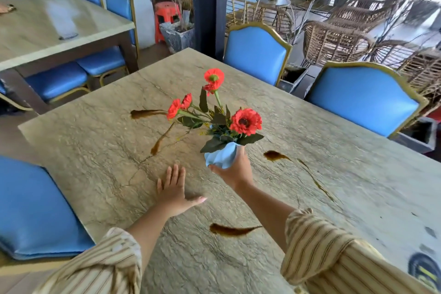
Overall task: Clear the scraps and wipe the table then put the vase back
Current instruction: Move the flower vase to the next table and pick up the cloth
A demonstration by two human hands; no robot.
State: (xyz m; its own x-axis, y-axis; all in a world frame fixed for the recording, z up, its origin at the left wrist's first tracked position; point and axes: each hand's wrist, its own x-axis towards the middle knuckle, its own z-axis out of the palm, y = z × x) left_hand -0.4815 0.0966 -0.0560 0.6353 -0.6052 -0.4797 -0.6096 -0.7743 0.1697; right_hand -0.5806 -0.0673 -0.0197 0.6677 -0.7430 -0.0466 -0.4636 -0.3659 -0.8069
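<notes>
the right hand (235, 170) grips the vase (220, 156); the left hand (173, 190) is flat, empty (brown spills (232, 230) near both hands could smear).

Your table (238, 258) is beige stone veined with darker cracks and streaked with dark brown spills (229, 230). The vase (222, 156) you hold is pale blue, its flowers (245, 122) red with dark green leaves. Your sleeves (317, 246) are cream with brown stripes. The chairs (362, 102) are bright blue, edged in gold. A black-and-yellow patch (423, 270), perhaps a sticker, sits at the blurred corner
</notes>
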